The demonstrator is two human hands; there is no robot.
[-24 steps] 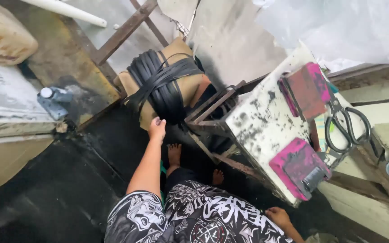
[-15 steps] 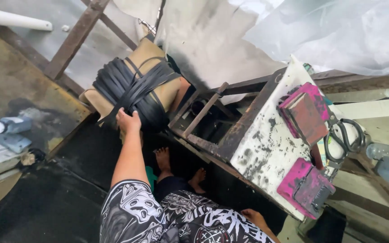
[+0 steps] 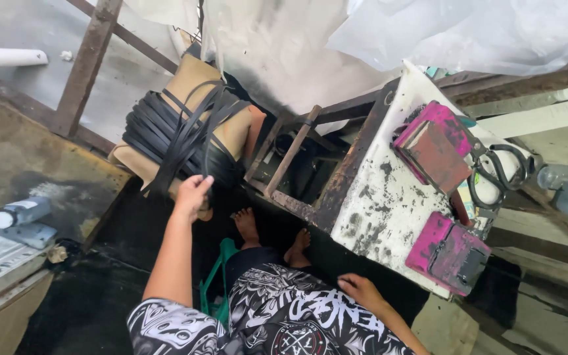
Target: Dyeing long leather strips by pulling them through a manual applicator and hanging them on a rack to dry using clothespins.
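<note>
Below the worktop, on the dark floor, the left hand [image 3: 193, 192] reaches to a bundle of black straps [image 3: 179, 131] wound around a tan cardboard package [image 3: 195, 79]. Its fingers [image 3: 202, 184] curl around the lower ends of the straps, grasping them. The package stands tilted against a rusty metal frame [image 3: 93, 59], just beside the rusty legs of the worktop. The right hand [image 3: 359, 290] rests on the patterned black-and-white shorts [image 3: 284, 315], fingers released and holding nothing. Two bare feet [image 3: 248, 227] sit on the floor between the package and the worktop.

On the stained white worktop [image 3: 376, 190] lie two flat pink boxes with dark, smeared faces: one [image 3: 432, 144] near the far end, one [image 3: 448, 253] near the close edge. Black-handled scissors [image 3: 497, 174] lie just beside the far box. At the left, a clear plastic bottle [image 3: 21, 213] with a pale label lies on its side on a low ledge. White plastic sheeting [image 3: 442, 29] hangs above.
</note>
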